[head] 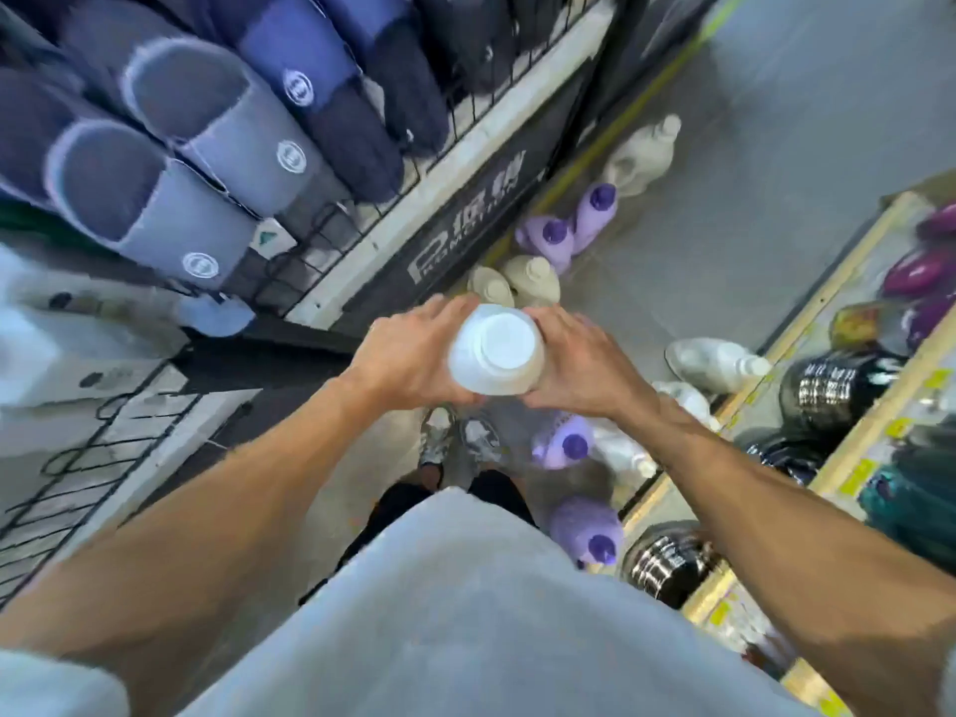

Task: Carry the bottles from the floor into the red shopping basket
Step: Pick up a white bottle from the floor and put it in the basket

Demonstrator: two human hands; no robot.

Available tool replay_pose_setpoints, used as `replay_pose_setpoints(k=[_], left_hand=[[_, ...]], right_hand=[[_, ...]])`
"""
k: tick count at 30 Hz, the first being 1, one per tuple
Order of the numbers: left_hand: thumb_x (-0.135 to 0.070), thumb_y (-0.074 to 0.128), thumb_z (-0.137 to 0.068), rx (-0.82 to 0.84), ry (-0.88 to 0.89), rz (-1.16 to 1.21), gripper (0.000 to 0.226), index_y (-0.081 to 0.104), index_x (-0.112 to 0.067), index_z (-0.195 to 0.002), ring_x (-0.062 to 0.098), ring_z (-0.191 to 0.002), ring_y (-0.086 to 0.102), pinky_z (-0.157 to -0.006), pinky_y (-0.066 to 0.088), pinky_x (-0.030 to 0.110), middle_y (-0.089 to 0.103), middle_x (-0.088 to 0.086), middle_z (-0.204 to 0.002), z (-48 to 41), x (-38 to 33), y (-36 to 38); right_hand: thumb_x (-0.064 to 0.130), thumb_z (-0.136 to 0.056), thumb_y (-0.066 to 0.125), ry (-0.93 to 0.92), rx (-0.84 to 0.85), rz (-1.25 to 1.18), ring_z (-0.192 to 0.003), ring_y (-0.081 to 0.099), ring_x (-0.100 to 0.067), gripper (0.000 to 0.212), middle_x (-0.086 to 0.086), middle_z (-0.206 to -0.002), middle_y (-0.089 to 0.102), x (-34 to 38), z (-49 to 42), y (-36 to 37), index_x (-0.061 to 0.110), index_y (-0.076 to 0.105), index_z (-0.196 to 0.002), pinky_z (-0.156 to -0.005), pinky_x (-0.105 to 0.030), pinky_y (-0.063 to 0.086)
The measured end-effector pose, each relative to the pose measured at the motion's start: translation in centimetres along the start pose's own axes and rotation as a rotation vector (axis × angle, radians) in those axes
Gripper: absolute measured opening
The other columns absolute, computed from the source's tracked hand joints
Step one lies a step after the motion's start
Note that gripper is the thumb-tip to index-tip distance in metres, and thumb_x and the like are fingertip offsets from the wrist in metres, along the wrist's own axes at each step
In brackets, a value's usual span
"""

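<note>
Looks steeply down from the head, wide-angle, past the shirt (465,613) to the floor (750,147). Sits closest to the left hand (408,354) and right hand (579,364) at mid-frame; takes in the shoes (460,437) far below, a rack (393,219) bending up the left edge, a shelf (833,282) along the right.
</note>
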State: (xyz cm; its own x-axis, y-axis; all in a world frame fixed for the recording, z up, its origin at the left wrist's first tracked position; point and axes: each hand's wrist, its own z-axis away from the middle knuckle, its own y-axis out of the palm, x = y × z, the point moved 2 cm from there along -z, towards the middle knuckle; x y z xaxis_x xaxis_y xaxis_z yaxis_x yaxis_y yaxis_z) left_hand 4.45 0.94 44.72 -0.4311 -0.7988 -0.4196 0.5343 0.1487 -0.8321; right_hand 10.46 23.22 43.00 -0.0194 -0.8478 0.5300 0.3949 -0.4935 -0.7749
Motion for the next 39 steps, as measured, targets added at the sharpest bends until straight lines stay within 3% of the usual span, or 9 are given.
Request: replay_pose_setpoints(k=[5,8,14,17,21,26,31,34,39], left_hand=[[-0.084,0.067,-0.058,-0.148,-0.029,0.023,0.092,0.038,-0.043,-0.135,0.021,-0.107,0.065,-0.082,0.056,0.046,0.056,-0.012,-0.118,5.6,-3.7,-6.2],[-0.101,0.048,-0.050,-0.203,-0.081,0.092,0.108,0.038,-0.039,-0.138,0.023,-0.116,0.062,-0.090,0.052,0.045,0.059,-0.008,-0.129,9.2,-4.6,-8.4],[-0.079,0.066,-0.056,-0.370,-0.343,0.151,0.104,0.028,-0.044,-0.146,0.023,-0.121,0.061,-0.093,0.053,0.046,0.057,-0.008,-0.138,18.8,-3.4,-7.6],[-0.080,0.062,-0.054,-0.421,-0.488,0.182,0.100,0.027,-0.042,-0.139,0.026,-0.109,0.063,-0.082,0.055,0.047,0.057,-0.004,-0.123,24.3,-2.2,-5.7],[-0.079,0.071,-0.053,-0.451,-0.689,0.185,0.105,0.033,-0.037,-0.142,0.025,-0.112,0.063,-0.084,0.054,0.046,0.058,-0.006,-0.128,32.8,-0.1,-2.2],[-0.079,0.072,-0.051,-0.540,-0.920,0.271,0.103,0.036,-0.040,-0.138,0.024,-0.109,0.064,-0.080,0.054,0.046,0.059,-0.010,-0.124,45.7,1.4,2.8],[-0.076,0.075,-0.055,-0.639,-1.070,0.351,0.081,0.040,-0.047,-0.122,0.017,-0.098,0.063,-0.071,0.048,0.040,0.058,-0.017,-0.110,57.5,1.6,7.2],[-0.075,0.074,-0.053,-0.726,-1.268,0.471,0.078,0.041,-0.046,-0.118,0.015,-0.095,0.063,-0.073,0.053,0.043,0.058,-0.019,-0.107,68.2,1.4,11.6],[-0.072,0.074,-0.050,-0.792,-1.403,0.516,0.077,0.043,-0.046,-0.115,0.015,-0.091,0.063,-0.073,0.055,0.045,0.057,-0.018,-0.103,76.3,1.2,14.4]], right_hand=[[0.046,-0.055,0.081,-0.110,-0.030,0.087,-0.106,0.057,-0.019,0.079,0.008,-0.116,0.058,5.5,2.6,-6.8,0.038,0.046,-0.126,-0.083,-0.035,0.051],[0.058,-0.051,0.074,-0.197,0.052,0.162,-0.095,0.061,-0.012,0.069,0.016,-0.105,0.058,8.8,2.2,-8.9,0.039,0.052,-0.113,-0.075,-0.038,0.056],[0.054,-0.056,0.074,-0.431,0.246,0.268,-0.105,0.061,-0.015,0.077,0.012,-0.117,0.058,16.9,2.0,-8.2,0.037,0.049,-0.126,-0.086,-0.035,0.054],[0.062,-0.047,0.065,-0.537,0.327,0.252,-0.112,0.060,-0.018,0.090,0.011,-0.126,0.060,21.8,2.5,-5.2,0.038,0.047,-0.132,-0.092,-0.039,0.051],[0.069,-0.049,0.066,-0.709,0.460,0.287,-0.124,0.055,-0.019,0.103,0.008,-0.135,0.057,28.0,4.5,0.6,0.035,0.042,-0.144,-0.100,-0.039,0.047],[0.062,-0.056,0.080,-0.889,0.633,0.353,-0.122,0.055,-0.014,0.099,0.012,-0.135,0.057,37.6,9.0,9.3,0.034,0.043,-0.143,-0.098,-0.032,0.044],[0.066,-0.054,0.082,-1.066,0.729,0.380,-0.110,0.056,-0.006,0.093,0.018,-0.122,0.058,46.2,14.3,17.9,0.040,0.045,-0.134,-0.093,-0.029,0.047],[0.062,-0.055,0.085,-1.237,0.806,0.475,-0.103,0.055,-0.004,0.081,0.021,-0.114,0.055,53.8,20.2,26.1,0.047,0.041,-0.122,-0.091,-0.030,0.049],[0.062,-0.055,0.085,-1.344,0.925,0.495,-0.106,0.056,-0.004,0.083,0.021,-0.117,0.056,60.4,25.0,32.4,0.053,0.037,-0.122,-0.094,-0.030,0.049]])
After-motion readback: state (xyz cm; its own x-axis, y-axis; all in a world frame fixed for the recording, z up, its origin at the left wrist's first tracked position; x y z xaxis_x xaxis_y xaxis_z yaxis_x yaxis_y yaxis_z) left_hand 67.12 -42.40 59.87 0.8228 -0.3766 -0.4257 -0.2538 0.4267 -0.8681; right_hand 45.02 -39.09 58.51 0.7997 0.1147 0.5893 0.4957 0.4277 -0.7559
